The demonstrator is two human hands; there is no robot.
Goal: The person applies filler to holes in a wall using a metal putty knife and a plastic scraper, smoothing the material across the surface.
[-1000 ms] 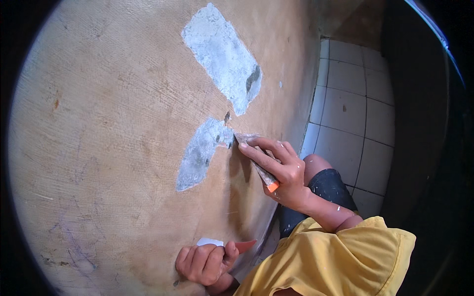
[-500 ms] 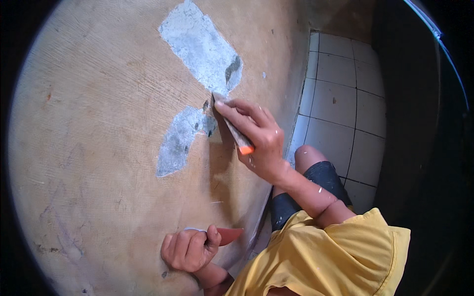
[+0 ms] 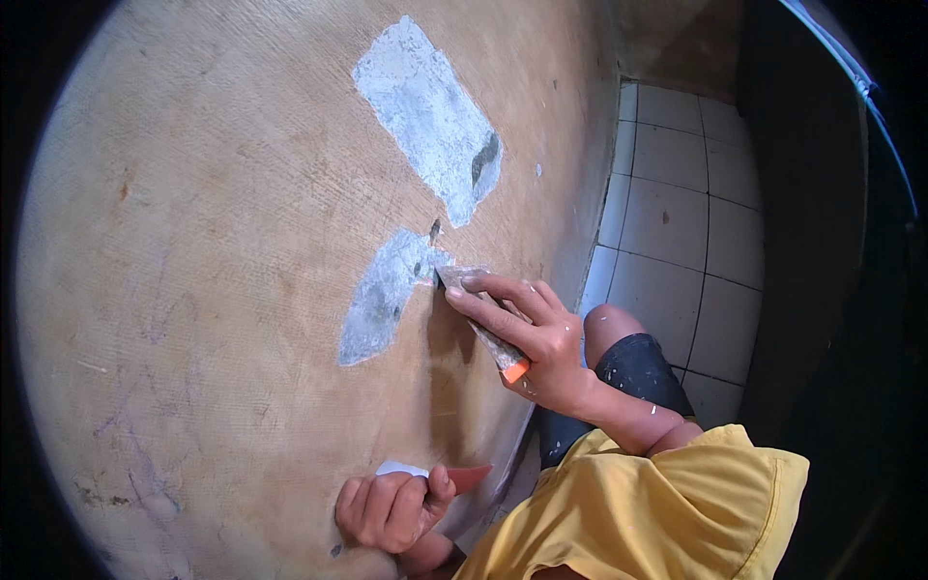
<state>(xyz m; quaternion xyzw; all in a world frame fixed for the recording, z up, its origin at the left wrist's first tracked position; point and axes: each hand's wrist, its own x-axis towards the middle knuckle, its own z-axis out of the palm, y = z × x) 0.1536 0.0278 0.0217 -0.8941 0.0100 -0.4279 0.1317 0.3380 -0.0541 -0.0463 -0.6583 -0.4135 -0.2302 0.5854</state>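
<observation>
My right hand (image 3: 546, 348) grips a putty knife (image 3: 500, 350) with a grey, smeared body and an orange end. Its tip touches the tan wall (image 3: 242, 280) at the right end of a lower whitish-grey patch (image 3: 377, 300). Above that lies a larger whitish patch (image 3: 425, 106) with a dark spot near its lower right corner. My left hand (image 3: 391, 507), closed and resting by the wall, holds a flat red piece (image 3: 471, 478) whose kind I cannot make out. Something white (image 3: 401, 469) shows over its knuckles.
Right of the wall runs a white tiled floor (image 3: 662, 222) with dark joints. My bent knee (image 3: 614, 333) is beside my right forearm. A dark upright surface (image 3: 802, 242) stands at the far right, with a pale blue line (image 3: 851, 72) along its top. A small dark hole (image 3: 435, 229) sits between the patches.
The putty knife has moved down from the upper patch's lower tip to the lower patch's right end. The view has shifted slightly. My left hand keeps its hold, with more white showing.
</observation>
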